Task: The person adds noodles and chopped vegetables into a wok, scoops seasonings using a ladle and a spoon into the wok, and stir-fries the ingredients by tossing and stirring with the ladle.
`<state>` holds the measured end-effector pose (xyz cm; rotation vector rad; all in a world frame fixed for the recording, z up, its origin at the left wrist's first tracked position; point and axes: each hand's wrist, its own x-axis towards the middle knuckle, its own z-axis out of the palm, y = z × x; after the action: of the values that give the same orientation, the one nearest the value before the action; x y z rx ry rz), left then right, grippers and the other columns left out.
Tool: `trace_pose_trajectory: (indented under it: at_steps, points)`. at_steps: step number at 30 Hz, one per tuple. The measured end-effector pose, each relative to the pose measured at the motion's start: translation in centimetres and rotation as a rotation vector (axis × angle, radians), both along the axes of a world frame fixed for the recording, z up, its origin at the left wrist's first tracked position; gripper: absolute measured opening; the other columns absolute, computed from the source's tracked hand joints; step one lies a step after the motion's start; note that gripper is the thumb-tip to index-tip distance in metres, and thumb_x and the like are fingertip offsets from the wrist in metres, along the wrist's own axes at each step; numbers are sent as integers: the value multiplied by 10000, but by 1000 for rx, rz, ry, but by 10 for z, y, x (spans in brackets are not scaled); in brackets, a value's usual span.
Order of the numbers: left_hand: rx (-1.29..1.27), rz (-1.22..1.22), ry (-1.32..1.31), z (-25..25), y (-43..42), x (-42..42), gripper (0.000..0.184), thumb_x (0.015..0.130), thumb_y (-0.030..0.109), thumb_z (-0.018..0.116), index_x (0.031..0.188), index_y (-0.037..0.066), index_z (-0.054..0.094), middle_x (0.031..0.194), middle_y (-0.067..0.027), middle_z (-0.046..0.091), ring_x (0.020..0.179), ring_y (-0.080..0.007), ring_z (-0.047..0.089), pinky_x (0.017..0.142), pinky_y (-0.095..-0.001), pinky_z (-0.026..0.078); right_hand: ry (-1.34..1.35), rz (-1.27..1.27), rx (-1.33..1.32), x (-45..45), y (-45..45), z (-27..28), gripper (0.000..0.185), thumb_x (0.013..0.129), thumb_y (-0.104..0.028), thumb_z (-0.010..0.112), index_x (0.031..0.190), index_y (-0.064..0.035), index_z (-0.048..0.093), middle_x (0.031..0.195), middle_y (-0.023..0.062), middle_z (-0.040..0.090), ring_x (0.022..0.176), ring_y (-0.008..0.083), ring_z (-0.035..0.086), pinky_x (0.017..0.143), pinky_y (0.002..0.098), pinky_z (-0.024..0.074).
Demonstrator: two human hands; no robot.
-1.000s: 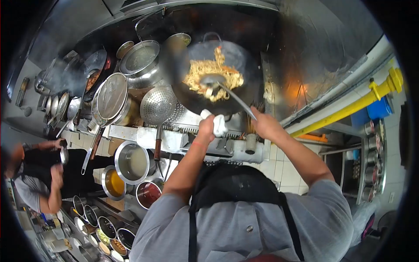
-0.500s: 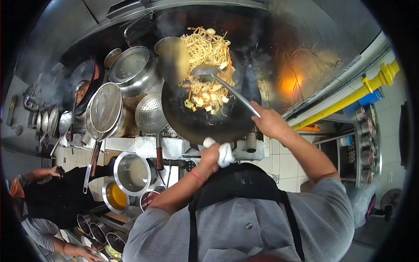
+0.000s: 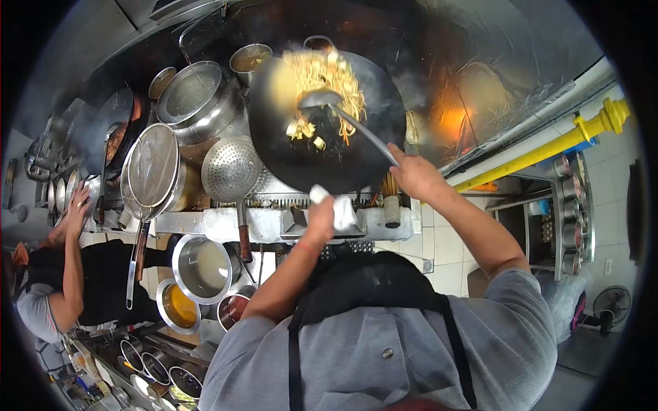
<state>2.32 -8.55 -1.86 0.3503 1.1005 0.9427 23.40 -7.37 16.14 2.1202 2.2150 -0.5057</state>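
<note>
A dark wok [image 3: 288, 168] sits on the stove in front of me, with noodles [image 3: 346, 79] and pale chunks bunched toward its far side. My right hand [image 3: 416, 175] is closed around the handle of a metal ladle [image 3: 367, 131]. The ladle's bowl rests down among the noodles. At the wok's near side my left hand [image 3: 319, 219] is closed on a folded white cloth [image 3: 345, 215]. Whether it grips a wok handle through the cloth is hidden. A blurred yellowish patch covers the wok's left part.
Left of the wok lie a perforated skimmer [image 3: 232, 168], a mesh strainer [image 3: 153, 164] and a lidded pot [image 3: 195, 96]. Below stand a pot of cloudy liquid [image 3: 203, 269] and a bowl of yellow liquid [image 3: 179, 306]. A co-worker [image 3: 51, 294] stands at left. Flame glows at right beside a yellow pipe [image 3: 541, 157].
The wok has shifted away from me, and the noodles have dropped from a tall spread into a shorter heap. Both my hands keep their holds. The co-worker's arms have moved up toward the stove.
</note>
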Motion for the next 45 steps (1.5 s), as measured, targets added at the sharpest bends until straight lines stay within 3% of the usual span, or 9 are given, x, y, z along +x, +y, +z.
trace_pose_trajectory:
  at_steps: [16, 20, 24, 26, 28, 32, 38, 43, 45]
  points:
    - [-120, -111, -242, 58, 17, -6, 230, 953, 152, 375, 983, 15, 557, 811, -98, 643, 678, -233, 645, 623, -383, 559, 9, 114, -160, 23, -46, 23, 549, 905, -216, 490, 1398, -49, 316, 959, 253, 638, 901, 415, 619, 815, 502, 474]
    - [86, -66, -67, -10, 47, 0, 229, 937, 185, 426, 986, 4, 558, 818, -114, 639, 699, -246, 652, 631, -402, 554, -4, 44, -26, 5, 3, -18, 526, 907, -221, 500, 1381, -47, 352, 951, 263, 632, 886, 422, 616, 816, 491, 477]
    - [-24, -13, 202, -39, -34, -8, 267, 917, 162, 475, 1091, -25, 552, 908, -117, 652, 773, -245, 666, 684, -397, 555, 54, 36, 50, 30, -9, 54, 505, 902, -214, 517, 1368, -62, 396, 985, 252, 628, 900, 405, 613, 820, 474, 475]
    - [-29, 60, 42, 65, -36, 1, 237, 930, 153, 445, 1045, -13, 569, 875, -114, 650, 741, -244, 660, 647, -393, 555, 102, 42, 31, 48, -32, 89, 496, 898, -210, 527, 1358, -62, 415, 1019, 244, 625, 925, 400, 609, 828, 465, 473]
    - [-147, 26, -172, 56, 8, 0, 228, 944, 159, 414, 971, 1, 576, 829, -113, 642, 690, -247, 647, 603, -396, 556, 266, 77, 106, 59, -43, 105, 480, 892, -204, 543, 1335, -45, 447, 1123, 228, 598, 999, 394, 586, 861, 436, 466]
    - [-46, -8, -119, 34, 71, 11, 245, 962, 186, 378, 945, -1, 537, 805, -113, 639, 626, -258, 635, 539, -420, 553, 403, 106, 299, 57, 10, 25, 506, 870, -207, 570, 1335, -50, 446, 1199, 225, 565, 1060, 406, 556, 922, 414, 446]
    - [-1, -38, -213, 16, 83, 13, 247, 949, 253, 471, 869, 60, 601, 737, -71, 646, 642, -223, 649, 553, -369, 551, 115, -15, 233, 14, 82, -73, 474, 837, -216, 582, 1278, -78, 478, 966, 262, 634, 923, 445, 596, 826, 503, 471]
    - [156, -48, -273, 99, -98, -73, 226, 800, 192, 693, 961, 51, 621, 818, -80, 657, 727, -204, 653, 660, -351, 547, 28, 577, 841, -38, 41, -51, 527, 799, -156, 642, 1275, -13, 466, 1145, 227, 570, 1064, 385, 544, 904, 446, 448]
    - [292, 181, -417, 93, -221, -122, 366, 782, 128, 676, 1110, 29, 548, 1011, -123, 631, 914, -251, 637, 756, -409, 547, 397, 620, 783, -132, -15, -25, 468, 821, -93, 631, 1252, 26, 497, 1227, 198, 534, 1084, 345, 531, 909, 397, 441]
